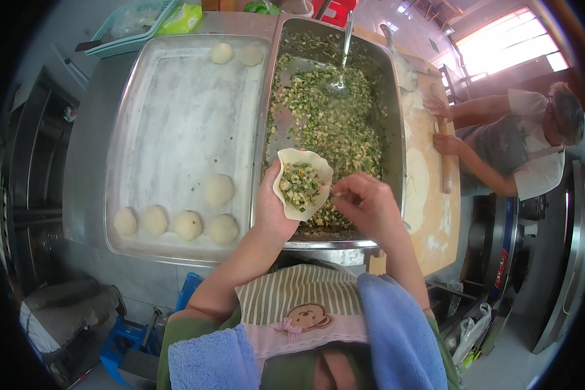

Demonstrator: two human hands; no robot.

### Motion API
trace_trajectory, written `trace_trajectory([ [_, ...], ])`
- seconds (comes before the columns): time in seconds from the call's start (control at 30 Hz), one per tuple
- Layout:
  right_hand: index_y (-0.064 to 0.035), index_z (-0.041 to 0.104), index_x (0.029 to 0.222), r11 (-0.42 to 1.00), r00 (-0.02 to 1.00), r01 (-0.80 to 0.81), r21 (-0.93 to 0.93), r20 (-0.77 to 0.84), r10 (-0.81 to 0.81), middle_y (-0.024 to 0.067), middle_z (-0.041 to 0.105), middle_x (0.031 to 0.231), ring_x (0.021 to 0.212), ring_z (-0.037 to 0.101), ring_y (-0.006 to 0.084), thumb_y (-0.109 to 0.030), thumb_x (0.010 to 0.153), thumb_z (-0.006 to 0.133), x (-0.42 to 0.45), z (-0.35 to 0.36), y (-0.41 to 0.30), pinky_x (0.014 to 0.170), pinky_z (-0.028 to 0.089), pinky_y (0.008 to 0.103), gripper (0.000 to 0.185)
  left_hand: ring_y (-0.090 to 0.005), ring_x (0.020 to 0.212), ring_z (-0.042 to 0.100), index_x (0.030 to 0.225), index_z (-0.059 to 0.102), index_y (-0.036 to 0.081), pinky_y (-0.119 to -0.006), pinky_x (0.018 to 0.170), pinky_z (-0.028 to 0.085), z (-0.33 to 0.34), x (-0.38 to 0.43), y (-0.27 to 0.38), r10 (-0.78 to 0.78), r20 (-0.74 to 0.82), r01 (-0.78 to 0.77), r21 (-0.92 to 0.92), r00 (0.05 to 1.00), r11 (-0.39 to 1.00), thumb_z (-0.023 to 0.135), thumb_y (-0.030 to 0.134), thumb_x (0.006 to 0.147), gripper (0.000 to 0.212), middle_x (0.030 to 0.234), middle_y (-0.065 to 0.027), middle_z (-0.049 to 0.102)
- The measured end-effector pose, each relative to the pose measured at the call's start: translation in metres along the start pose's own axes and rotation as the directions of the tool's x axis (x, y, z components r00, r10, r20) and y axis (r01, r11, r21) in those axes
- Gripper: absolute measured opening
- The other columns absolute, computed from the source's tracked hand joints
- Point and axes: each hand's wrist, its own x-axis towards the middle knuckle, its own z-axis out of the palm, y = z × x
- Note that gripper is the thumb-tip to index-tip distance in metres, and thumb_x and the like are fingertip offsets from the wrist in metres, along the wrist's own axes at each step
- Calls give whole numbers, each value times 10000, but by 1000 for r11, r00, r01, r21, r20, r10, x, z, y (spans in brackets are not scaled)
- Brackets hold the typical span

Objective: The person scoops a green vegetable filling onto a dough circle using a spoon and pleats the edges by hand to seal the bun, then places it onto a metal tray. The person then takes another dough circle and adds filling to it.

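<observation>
On my left hand (274,209) rests a round dough wrapper (321,168), cupped around a mound of chopped green and pale filling (300,185). Close to the wrapper's right edge is my right hand (368,202), its fingers curled with a small pale bit at the fingertips. Both hands are over the near end of a deep steel pan (395,122) of chopped filling (341,122), where a metal spoon (347,44) leans at the far end. Left of it, a floured metal tray (175,122) holds several round dough buns (218,189), most along its near edge.
At the right, a co-worker (507,136) has both hands at a rolling pin (447,165) on a floured wooden board (434,234). A flattened dough piece (417,190) lies there. A teal basket (126,41) stands at the back left, and a blue stool (122,341) is on the floor.
</observation>
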Motion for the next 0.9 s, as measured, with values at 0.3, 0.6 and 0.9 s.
trace_trajectory([
  [0.3,-6,670,943,986,989,29,165,-145,-5,93,632,849,731,667,207,-35,778,760,21,14,-29,682,536,317,191,-226,1084,638,1231,577,92,-391,943,519,2,0,0,10,-2,-10,62,1000,998,313,337,1064,397,1160,-92,660],
  [0.6,-34,654,876,988,941,146,-51,-300,-155,118,634,866,751,651,312,-78,826,723,15,7,-13,659,525,373,96,-248,1079,646,1230,574,95,-434,913,545,6,-3,0,14,-7,-14,23,1000,1000,322,344,1062,392,1160,-91,654],
  [0.9,-61,544,997,992,984,129,-10,-125,-130,118,646,821,677,658,278,-71,885,667,-36,43,34,603,524,363,166,-311,1105,634,1252,569,83,-515,935,528,7,-3,1,-35,8,35,15,999,999,370,391,1042,422,1198,-114,644],
])
